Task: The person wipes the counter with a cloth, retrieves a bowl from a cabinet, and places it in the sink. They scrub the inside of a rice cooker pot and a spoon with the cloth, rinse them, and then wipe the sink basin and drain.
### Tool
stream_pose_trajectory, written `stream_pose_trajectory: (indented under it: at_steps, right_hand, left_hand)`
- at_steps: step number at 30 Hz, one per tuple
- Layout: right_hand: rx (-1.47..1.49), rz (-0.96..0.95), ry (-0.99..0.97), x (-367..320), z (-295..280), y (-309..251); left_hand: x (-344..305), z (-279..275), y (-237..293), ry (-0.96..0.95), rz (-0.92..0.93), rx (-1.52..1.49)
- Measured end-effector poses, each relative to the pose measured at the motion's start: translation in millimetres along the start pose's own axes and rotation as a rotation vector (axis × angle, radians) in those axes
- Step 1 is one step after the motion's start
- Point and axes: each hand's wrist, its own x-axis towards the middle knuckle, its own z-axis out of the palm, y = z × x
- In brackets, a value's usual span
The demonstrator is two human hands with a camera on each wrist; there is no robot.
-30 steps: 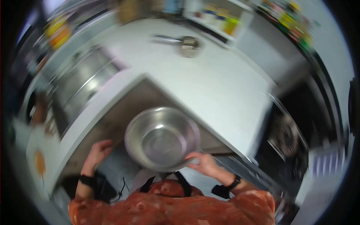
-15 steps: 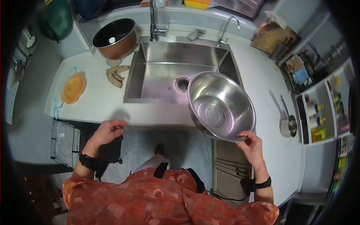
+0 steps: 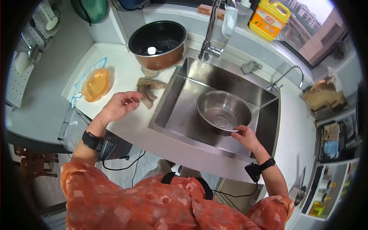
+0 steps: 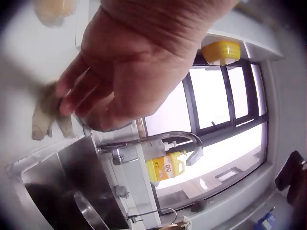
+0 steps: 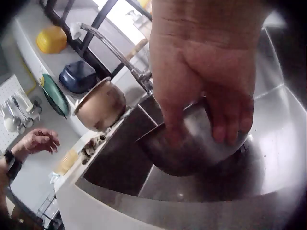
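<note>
Since half a second ago, one metal basin [image 3: 222, 111] has swung from the sink's near right edge to a place within the outline of the single sink [image 3: 177, 113], and the left hand [image 3: 122, 105] has come over the worktop [image 3: 119, 76]. One right hand [image 3: 247, 138] grips the basin's rim between thumb and fingers; the left holds nothing, its fingers loosely bent and its thumb apart, near one crumpled cloth [image 3: 150, 92]. Whether the basin touches the sink's floor I cannot tell.

Behind the sink stand two taps, a large one [image 3: 210, 44] and a slim one [image 3: 273, 86]. One copper-coloured pot [image 3: 163, 61] with a dark inside sits at the sink's far left corner, and one orange dish [image 3: 95, 84] lies farther left.

Only the head view shows the rings on the basin's bottom; the right wrist view gives its outer wall, tilted, and a dark blue container [image 5: 77, 76] beyond the pot. The left wrist view takes in much more of the window [image 4: 211, 79].

One yellow jug [image 3: 268, 21] on the sill bears a label with the characters 立白; its smaller print is illegible.
</note>
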Motion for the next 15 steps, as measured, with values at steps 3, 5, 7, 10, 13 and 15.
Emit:
stream_pose_trajectory:
  at_steps: [3,5,7,10,13,15]
  right_hand:
    - [0.071,0.042,-0.184,28,3,8]
    - [0.060,0.036,-0.273,44,11,26]
    - [0.014,0.050,-0.432,54,17,29]
    - [0.040,0.240,-0.597,49,9,-5]
    - [0.029,0.320,-0.646,56,11,1]
    - [0.036,0.433,-0.696,59,11,-13]
  left_hand:
    - [3,-12,1,0.053,-0.011,0.015]
    - [7,-18,-5,0.064,-0.025,0.012]
    - [15,-23,-7,0.119,-0.005,0.028]
    - [38,-37,-5,0.204,-0.038,-0.073]
    - [70,-59,2,0.288,-0.066,-0.202]
    - [93,-71,4,0.373,-0.097,-0.316]
